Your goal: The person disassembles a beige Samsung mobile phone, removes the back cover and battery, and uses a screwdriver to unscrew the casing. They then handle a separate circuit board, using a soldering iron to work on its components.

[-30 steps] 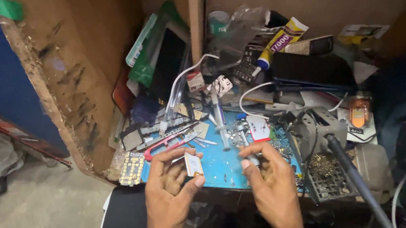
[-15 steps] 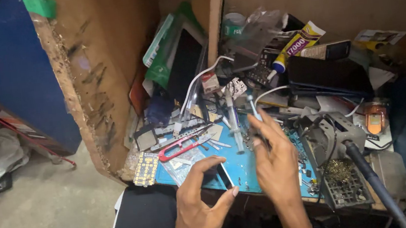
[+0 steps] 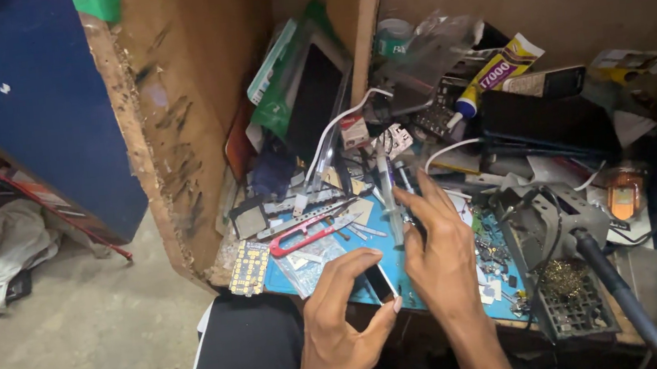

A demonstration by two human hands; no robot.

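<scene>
Over the blue mat [image 3: 366, 241], the left hand [image 3: 341, 320] pinches a small chip [image 3: 380, 282]; the right hand [image 3: 439, 250], fingers spread, reaches past red-handled snips [image 3: 301, 235] among scattered parts.

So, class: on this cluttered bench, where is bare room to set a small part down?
Little room. One small bare strip of blue mat lies between the red-handled cutter and the keypad board. The left hand and right hand cover the front; elsewhere it is crowded.
</scene>
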